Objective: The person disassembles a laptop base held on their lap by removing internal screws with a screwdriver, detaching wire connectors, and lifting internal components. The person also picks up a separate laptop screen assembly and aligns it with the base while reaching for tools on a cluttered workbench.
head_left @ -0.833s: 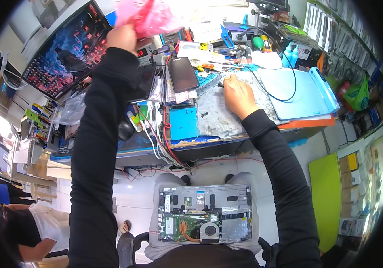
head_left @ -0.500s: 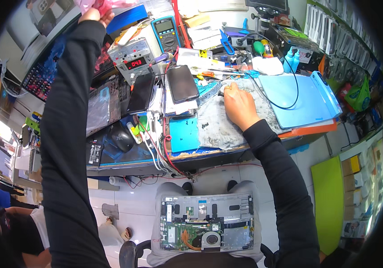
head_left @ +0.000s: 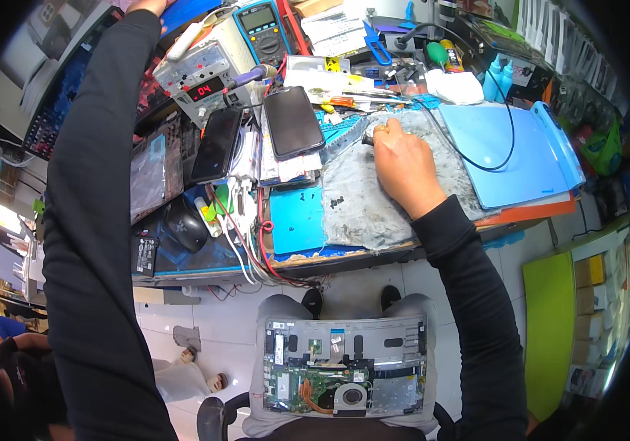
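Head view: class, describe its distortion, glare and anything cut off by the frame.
Head view: fisheye bending curves the workbench edge, and a black rim darkens the corners; a bright glare patch sits at the left edge; the left hand is cropped at the top; the right hand and opened laptop look sharp.

The workbench (head_left: 205, 257) carries a grey mat (head_left: 359, 198), two phones (head_left: 293, 121), perhaps a mouse (head_left: 185, 224).

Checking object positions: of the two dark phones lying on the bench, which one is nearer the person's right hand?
The larger phone, lying on the stack of papers just left of the right hand. The other phone lies farther left, beside the power supply.
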The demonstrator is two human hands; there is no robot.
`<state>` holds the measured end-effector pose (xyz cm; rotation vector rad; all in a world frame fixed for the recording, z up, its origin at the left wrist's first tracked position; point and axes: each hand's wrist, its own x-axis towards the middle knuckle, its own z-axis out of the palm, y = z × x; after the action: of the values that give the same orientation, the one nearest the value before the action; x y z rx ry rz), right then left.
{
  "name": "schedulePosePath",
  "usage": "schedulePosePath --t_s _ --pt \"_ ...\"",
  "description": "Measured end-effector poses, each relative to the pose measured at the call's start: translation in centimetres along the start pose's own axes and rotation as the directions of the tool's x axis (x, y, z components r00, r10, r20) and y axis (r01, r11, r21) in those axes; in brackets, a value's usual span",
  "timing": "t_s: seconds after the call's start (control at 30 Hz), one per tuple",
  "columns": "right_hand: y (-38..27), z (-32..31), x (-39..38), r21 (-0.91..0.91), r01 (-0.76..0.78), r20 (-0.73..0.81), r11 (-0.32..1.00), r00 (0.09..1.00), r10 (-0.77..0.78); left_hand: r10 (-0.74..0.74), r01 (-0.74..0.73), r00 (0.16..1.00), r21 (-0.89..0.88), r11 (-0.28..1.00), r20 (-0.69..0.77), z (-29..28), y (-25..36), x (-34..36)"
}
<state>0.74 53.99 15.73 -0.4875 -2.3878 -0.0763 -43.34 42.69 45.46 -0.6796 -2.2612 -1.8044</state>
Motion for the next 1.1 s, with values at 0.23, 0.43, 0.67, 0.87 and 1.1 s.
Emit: schedulePosePath --t_s 0.23,0.43,0.67,0.87,1.1 --pt "-0.4 0.0 0.0 0.009 -0.03 -0.003 1.0 1.0 0.03 0.04 -0.033 0.999 0.246 0.969 -0.023 -1.5 -0.3 -0.3" --pt "-0.2 -0.1 -0.4 0.063 -0.036 -0.002 0.997 0.999 0.036 0.069 -0.045 0.997 0.44 0.897 -0.04 -4.0 -1.2 -1.9" --pt "1.2 -1.5 -0.1 0.006 0.041 -0.106 0.999 0.994 -0.04 0.432 -0.393 0.9 0.322 0.861 -0.056 -9.3 0.1 -12.1" --pt "-4.7 -7.6 -4.6 0.3 0.244 -0.243 0.922 0.954 -0.174 0.447 -0.513 0.85 0.241 0.824 0.28 -18.0 -5.7 -38.3" --pt "-18.3 -14.8 -22.7 0.801 -0.248 0.442 0.546 0.859 -0.259 -0.27 0.149 0.859 0.292 0.945 0.435 -27.9 -15.1 -63.1"
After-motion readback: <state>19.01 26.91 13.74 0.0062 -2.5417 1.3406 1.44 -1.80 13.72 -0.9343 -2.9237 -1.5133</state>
